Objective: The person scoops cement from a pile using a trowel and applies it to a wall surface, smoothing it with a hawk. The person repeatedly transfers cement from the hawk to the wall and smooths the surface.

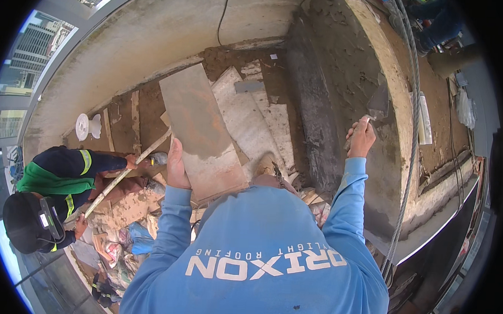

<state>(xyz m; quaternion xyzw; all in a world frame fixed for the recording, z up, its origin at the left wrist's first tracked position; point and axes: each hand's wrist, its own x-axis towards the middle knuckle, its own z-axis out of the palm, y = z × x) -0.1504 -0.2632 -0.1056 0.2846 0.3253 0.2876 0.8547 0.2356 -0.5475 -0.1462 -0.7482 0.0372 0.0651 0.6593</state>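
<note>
My left hand [177, 166] is closed on the left edge of a long flat board [220, 175], held out in front of me. A smear of grey wet mortar [195, 113] covers much of its far part. The fingers beneath the board are hidden. To the right, my right hand [361, 138] wraps round the handle of a trowel [378, 102]. The trowel's grey blade lies against the rough, freshly mortared wall [349, 61], close to its light top edge. Both arms wear blue sleeves.
At left, a co-worker [56, 189] grips a long pole [126, 169]. Planks [247, 115] and a white spool [87, 127] lie on the dirt floor; sacks and rubble [132, 238] fill the lower left. A thick cable [414, 124] runs along the wall at right.
</note>
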